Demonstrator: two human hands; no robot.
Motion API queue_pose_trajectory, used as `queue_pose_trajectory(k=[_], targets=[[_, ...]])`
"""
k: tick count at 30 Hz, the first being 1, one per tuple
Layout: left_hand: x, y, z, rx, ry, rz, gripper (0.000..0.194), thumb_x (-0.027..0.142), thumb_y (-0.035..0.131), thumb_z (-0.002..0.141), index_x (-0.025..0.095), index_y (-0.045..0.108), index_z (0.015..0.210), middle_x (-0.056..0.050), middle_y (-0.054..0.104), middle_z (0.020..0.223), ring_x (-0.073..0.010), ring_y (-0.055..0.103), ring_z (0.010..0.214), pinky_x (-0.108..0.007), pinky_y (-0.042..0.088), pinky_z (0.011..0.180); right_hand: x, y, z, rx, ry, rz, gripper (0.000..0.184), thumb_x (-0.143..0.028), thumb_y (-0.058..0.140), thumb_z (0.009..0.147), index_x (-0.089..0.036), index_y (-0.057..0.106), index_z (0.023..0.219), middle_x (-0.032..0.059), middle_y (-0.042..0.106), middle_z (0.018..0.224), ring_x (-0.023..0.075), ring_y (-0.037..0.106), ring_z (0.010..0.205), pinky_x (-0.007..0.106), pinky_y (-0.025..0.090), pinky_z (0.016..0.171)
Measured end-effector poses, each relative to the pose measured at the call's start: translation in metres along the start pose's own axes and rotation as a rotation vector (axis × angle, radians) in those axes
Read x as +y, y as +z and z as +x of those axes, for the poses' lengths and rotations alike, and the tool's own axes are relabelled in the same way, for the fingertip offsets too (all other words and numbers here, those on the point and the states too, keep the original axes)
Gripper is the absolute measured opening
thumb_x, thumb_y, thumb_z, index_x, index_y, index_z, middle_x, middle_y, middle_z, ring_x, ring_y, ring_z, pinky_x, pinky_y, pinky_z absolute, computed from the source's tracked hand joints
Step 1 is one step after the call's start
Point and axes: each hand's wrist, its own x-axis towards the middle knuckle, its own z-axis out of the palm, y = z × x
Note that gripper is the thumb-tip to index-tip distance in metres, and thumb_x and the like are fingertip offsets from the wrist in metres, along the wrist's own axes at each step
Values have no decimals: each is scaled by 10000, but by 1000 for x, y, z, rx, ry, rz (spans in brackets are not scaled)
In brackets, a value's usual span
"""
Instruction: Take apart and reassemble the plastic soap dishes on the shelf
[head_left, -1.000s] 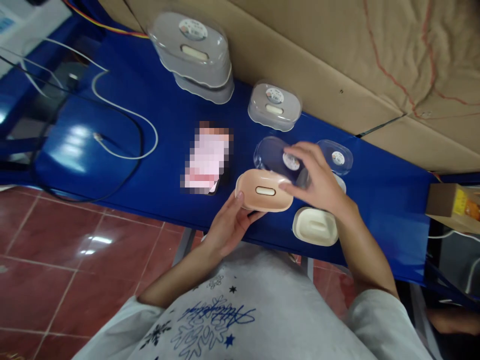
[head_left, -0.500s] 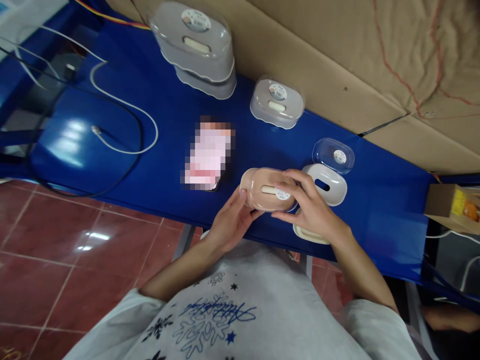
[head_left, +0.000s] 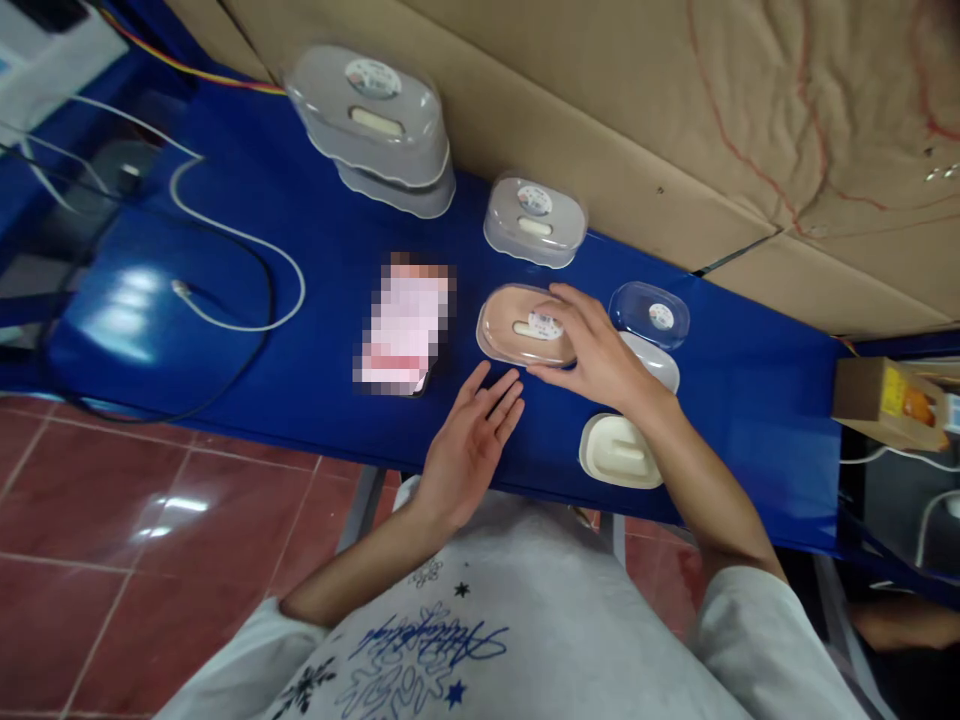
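Observation:
A pink soap box with a clear lid [head_left: 517, 325] stands on the blue table [head_left: 315, 330]. My right hand [head_left: 592, 350] grips its right end, fingers curled over the lid. My left hand [head_left: 472, 445] hovers just in front of the box with its fingers stretched out and nothing in it. Right of my right hand lie a loose clear lid [head_left: 649, 314], a white inner tray [head_left: 660, 362] partly hidden by my wrist, and a cream base [head_left: 619, 452] near the table's front edge.
A small closed grey box [head_left: 535, 221] and a stack of larger grey boxes [head_left: 373, 127] stand along the cardboard wall [head_left: 675, 120]. A blurred flat item [head_left: 405, 323] lies left of the pink box. White and black cables [head_left: 247, 270] loop at the left. A cardboard carton [head_left: 889, 402] is at far right.
The clear lid went onto the pink box. My right hand carried the closed box away from me and set it on the table; my left hand let go and opened.

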Motion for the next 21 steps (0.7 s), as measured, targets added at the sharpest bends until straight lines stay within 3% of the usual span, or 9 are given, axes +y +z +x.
queue_pose_trajectory(k=[3,6,9,10,12,15,18,21], targets=[[-3,-7,-10,-12,-25,25,567,251,639,1049,219,482,1594,-131,687,1534,-271,607,1493,-482,341,1359,6,-7,7,-8,15,-66,792,-473,777,971,-244,410,1634,194,356,1762,400,318,1662,651,332,1329],[-5,-15,-14,-46,-69,73,522,257,676,1017,190,567,1523,-153,694,1521,-313,626,1470,-519,343,1352,-5,-30,-16,28,7,-118,775,-487,720,1013,-289,373,1677,141,338,1789,402,263,1686,667,302,1338],[-3,-18,-14,-71,-106,102,446,263,661,1025,181,629,1463,-158,709,1501,-318,618,1477,-522,356,1342,-29,-52,-73,23,28,-121,575,-425,697,1043,-306,529,1579,116,689,1482,341,636,1408,571,499,1197],[-2,-18,-13,-78,-120,109,423,257,652,1030,179,647,1445,-157,713,1495,-315,615,1480,-521,359,1340,-38,-55,-95,-33,45,-107,573,-431,718,1031,-308,543,1562,102,740,1388,322,691,1317,546,538,1145],[-1,-15,-11,-98,-152,123,388,242,642,1031,172,676,1411,-156,717,1489,-314,603,1492,-520,359,1340,-52,-53,-136,-160,103,-107,654,-473,763,995,-292,521,1575,127,707,1443,343,663,1352,568,532,1138],[-5,-11,-6,-152,-202,148,365,248,647,1027,168,704,1379,-152,723,1481,-321,582,1510,-527,351,1341,-62,-37,-178,-233,231,-162,711,-418,747,1011,-269,436,1632,174,571,1614,394,520,1513,657,449,1202],[-13,-9,-3,-211,-269,199,363,263,658,1024,178,725,1371,-141,711,1501,-331,546,1539,-530,337,1345,-60,-21,-188,-188,307,-175,622,-372,709,1036,-261,464,1597,180,597,1571,378,566,1453,634,496,1129],[-18,-10,-5,-255,-335,257,390,268,688,1006,203,734,1387,-128,682,1543,-341,500,1572,-535,321,1348,-58,-9,-176,-118,251,-161,528,-381,708,1038,-248,540,1521,176,637,1514,353,634,1372,586,535,1063]])
